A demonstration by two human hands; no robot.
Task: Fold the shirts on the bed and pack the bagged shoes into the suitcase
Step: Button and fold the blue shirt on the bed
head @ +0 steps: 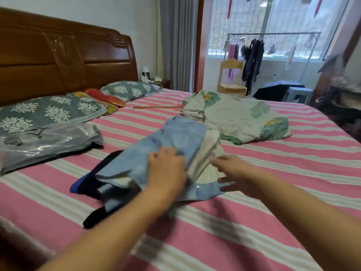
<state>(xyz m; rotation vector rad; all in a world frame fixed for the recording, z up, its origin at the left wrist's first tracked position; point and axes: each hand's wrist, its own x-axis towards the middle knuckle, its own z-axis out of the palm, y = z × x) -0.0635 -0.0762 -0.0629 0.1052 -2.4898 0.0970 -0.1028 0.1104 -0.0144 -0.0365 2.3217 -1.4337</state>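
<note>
A light blue denim shirt (175, 137) lies crumpled in the middle of the striped bed (293, 163), over a cream garment (209, 153) and a dark blue and black garment (91, 184). My left hand (166, 169) grips the blue shirt's cloth at its near side. My right hand (230, 173) hovers just to the right with fingers spread, over the cream cloth and the shirt's collar; the motion blur hides any contact. A grey plastic bag (48, 143), its contents hidden, lies at the left by the pillows.
A leaf-print quilt (234, 114) is bunched behind the shirts. Two floral pillows (48, 112) and a red cushion (103, 97) lie by the wooden headboard (58, 55). Beyond the bed stand a small wooden chair (231, 77), a clothes rack (273, 45) and a dark suitcase (273, 90).
</note>
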